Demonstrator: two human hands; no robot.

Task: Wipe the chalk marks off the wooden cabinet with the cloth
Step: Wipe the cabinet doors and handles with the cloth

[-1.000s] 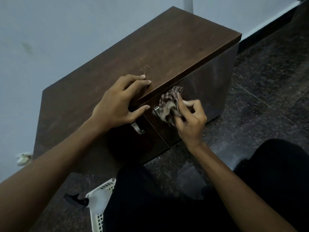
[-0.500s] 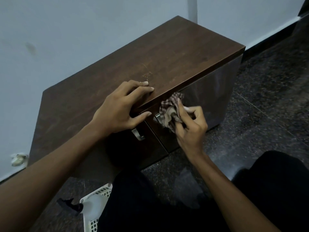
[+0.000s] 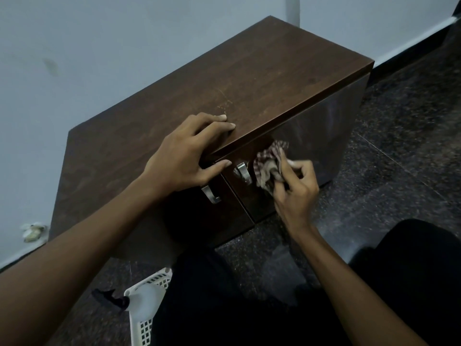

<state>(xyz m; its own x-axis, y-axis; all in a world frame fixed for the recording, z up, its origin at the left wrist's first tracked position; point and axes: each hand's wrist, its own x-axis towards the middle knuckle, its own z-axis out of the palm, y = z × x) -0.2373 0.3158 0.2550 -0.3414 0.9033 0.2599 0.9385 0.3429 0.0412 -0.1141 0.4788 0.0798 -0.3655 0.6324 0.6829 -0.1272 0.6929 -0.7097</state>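
Observation:
A low dark wooden cabinet [image 3: 262,78] stands against the pale wall, with two front doors and metal handles [image 3: 243,172]. Faint pale scratch-like marks [image 3: 224,104] show on its top near my fingertips. My left hand [image 3: 185,156] grips the top's front edge, fingers flat on the top and thumb under the lip. My right hand [image 3: 295,189] holds a bunched checked cloth [image 3: 269,163] and presses it against the right door, just right of its handle.
A white perforated plastic basket [image 3: 147,308] sits on the dark speckled floor at my left knee, with a dark spray trigger [image 3: 109,298] beside it. A crumpled pale scrap [image 3: 32,231] lies by the wall at the left. My dark-clothed legs fill the lower frame.
My right hand has slid the cloth to the right across the door, uncovering the right handle. My left hand stays on the top edge. The view has shifted slightly.

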